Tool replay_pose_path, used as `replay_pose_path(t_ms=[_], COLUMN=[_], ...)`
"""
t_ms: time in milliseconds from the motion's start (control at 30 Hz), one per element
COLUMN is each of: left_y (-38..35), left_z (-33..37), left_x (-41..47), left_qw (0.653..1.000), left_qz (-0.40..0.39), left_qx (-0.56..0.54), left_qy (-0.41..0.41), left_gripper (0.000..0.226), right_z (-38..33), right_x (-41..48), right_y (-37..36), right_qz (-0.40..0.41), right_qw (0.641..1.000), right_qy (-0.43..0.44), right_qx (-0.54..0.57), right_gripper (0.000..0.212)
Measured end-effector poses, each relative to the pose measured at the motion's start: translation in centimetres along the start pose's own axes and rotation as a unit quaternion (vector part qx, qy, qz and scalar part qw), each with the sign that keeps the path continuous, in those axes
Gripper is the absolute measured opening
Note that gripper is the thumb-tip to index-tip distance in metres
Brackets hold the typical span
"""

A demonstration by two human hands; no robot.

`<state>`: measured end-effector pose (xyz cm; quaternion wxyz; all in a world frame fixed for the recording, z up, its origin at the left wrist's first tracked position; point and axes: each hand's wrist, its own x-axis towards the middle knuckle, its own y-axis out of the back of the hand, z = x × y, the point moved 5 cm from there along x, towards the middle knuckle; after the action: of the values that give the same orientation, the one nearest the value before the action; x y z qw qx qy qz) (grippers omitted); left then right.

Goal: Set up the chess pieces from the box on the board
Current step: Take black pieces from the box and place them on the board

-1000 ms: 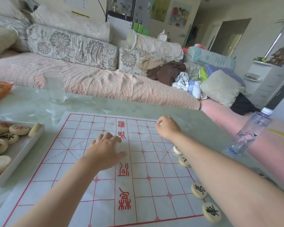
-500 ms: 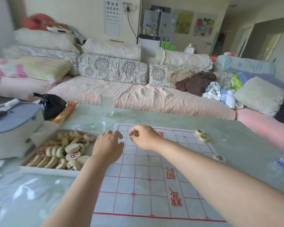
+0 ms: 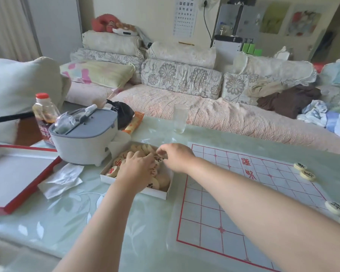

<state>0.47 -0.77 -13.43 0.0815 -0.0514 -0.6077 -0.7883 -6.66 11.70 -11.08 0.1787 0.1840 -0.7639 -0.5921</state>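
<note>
A shallow white box (image 3: 134, 191) of round cream chess pieces (image 3: 114, 171), marked in red or black, sits on the table just left of the board. My left hand (image 3: 137, 167) lies over the pieces in the box, its fingers bent down among them and their tips hidden. My right hand (image 3: 176, 157) hovers over the box's far right corner with its fingers curled together; blur hides whether they pinch a piece. The white paper board (image 3: 241, 205) with red grid lines lies to the right. Three black-marked pieces (image 3: 307, 175) rest along its right edge.
A grey lidded appliance (image 3: 84, 137) stands just behind and left of the box, with crumpled tissue (image 3: 62, 178) in front of it. The red-rimmed box lid (image 3: 14, 177) lies far left. A sauce bottle (image 3: 44, 112), a drinking glass (image 3: 180, 118) and a sofa (image 3: 204, 107) stand beyond.
Both hands moved left off the board and into the box of pieces. My view swung left, bringing the appliance, lid and bottle into sight.
</note>
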Motion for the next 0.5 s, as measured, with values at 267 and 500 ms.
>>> replay_pose_path(t_ms=[267,500], left_y=[-0.2,0.8], left_z=[-1.7,-2.5], left_x=[1.7,2.4], left_qw=[0.998,0.993], left_qz=[0.043,0.06], left_qx=[-0.037,-0.103], left_qy=[-0.01,0.014], left_gripper=[0.025,0.027], right_z=[-1.2,-0.6], right_x=[2.4,3.4], right_y=[-2.3,-2.8], right_qz=[-0.037,-0.015], right_qw=[0.99,0.989], right_qy=[0.05,0.059], right_qx=[-0.127,-0.136], right_gripper=[0.044,0.042])
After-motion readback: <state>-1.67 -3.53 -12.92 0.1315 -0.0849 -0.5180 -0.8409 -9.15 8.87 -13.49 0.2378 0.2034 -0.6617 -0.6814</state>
